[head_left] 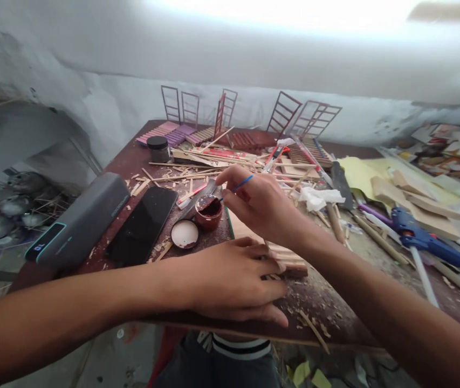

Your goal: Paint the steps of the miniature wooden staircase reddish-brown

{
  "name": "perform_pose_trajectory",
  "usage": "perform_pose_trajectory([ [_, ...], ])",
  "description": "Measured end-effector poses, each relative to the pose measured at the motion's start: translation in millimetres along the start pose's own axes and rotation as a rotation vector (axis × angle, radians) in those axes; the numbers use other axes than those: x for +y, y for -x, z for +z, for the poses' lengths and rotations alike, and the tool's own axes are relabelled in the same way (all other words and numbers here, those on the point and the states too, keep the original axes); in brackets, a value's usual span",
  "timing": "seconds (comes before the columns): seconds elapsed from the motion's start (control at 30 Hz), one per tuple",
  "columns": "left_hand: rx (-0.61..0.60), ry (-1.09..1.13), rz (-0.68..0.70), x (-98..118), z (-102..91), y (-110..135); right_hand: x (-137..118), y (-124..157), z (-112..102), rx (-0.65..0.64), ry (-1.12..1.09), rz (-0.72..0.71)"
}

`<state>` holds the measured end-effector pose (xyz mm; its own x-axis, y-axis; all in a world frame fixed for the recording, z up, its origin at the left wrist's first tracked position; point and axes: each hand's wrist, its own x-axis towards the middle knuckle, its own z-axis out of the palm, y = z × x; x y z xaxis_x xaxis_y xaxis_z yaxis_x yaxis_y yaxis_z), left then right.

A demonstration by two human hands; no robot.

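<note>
Both hands are over the near half of a dark red-brown worktop (126,159). The right hand (260,202) is pinched nearly closed, thumb and fingers holding a thin blue-handled brush (243,183) that slants down to the mouth of a small round open jar with dark red-brown contents (208,220). The left hand (241,277) lies palm down, fingers loosely spread and a little bent, over a pale slatted wooden piece (292,255) with a red-brown end; whether it grips that piece cannot be told. This slatted piece sits just in from the middle of the near edge, partly hidden by the left hand. Beside the jar, towards the near edge, lies a round lid with a white inside (184,235). A flat black phone (144,223) lies farther towards the left edge, and a grey boxy device with a lit display (82,221) lies along that edge. Slim brown ladder-like frames (285,113) stand at the far edge, and a blue glue gun (427,241) lies towards the right edge, well apart from both hands
</note>
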<state>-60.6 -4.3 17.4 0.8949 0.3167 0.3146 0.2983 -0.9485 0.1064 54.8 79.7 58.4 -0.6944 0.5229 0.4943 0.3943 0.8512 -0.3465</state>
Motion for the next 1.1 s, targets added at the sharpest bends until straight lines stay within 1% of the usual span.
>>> perform_pose_trajectory([
  [0.07,0.013,-0.011,0.005,-0.7,0.5,0.6,-3.0,-5.0,2.2,-0.030,-0.015,0.008],
  [0.13,0.017,-0.015,0.008,-1.3,0.5,0.8,-4.4,-7.5,3.8,-0.040,-0.092,0.047],
  [0.27,0.010,-0.009,0.007,-1.6,0.3,0.4,-1.0,-9.1,5.2,0.003,-0.346,0.203],
  [0.33,0.008,-0.007,-0.002,-1.4,0.7,0.1,1.9,-8.6,3.1,0.072,-0.495,0.259],
  [0.37,0.009,-0.010,-0.006,-1.4,1.0,0.1,3.0,-7.8,0.8,0.126,-0.553,0.283],
  [0.47,0.013,-0.013,-0.012,-1.1,2.3,0.3,4.5,-2.3,-10.6,0.308,-0.645,0.346],
  [0.53,0.013,0.003,-0.019,-0.8,2.6,0.6,4.6,4.2,-21.1,0.385,-0.686,0.366],
  [0.63,-0.005,0.030,-0.036,-0.1,1.0,0.8,7.3,17.1,-38.3,0.490,-0.727,0.352],
  [0.73,-0.030,0.053,-0.045,0.7,-1.2,-0.2,18.5,32.8,-53.3,0.587,-0.774,0.337],
  [0.83,-0.053,0.082,-0.070,1.7,-1.1,-1.7,38.5,50.3,-61.9,0.602,-0.785,0.373],
  [0.93,-0.043,0.098,-0.090,2.7,0.5,-2.7,58.3,66.4,-61.7,0.580,-0.705,0.447],
  [1.0,-0.028,0.111,-0.088,3.0,0.7,-3.3,65.8,73.5,-57.9,0.585,-0.658,0.415],
  [1.1,-0.031,0.118,-0.094,2.6,-1.2,-4.8,67.2,78.0,-50.7,0.577,-0.628,0.389],
])
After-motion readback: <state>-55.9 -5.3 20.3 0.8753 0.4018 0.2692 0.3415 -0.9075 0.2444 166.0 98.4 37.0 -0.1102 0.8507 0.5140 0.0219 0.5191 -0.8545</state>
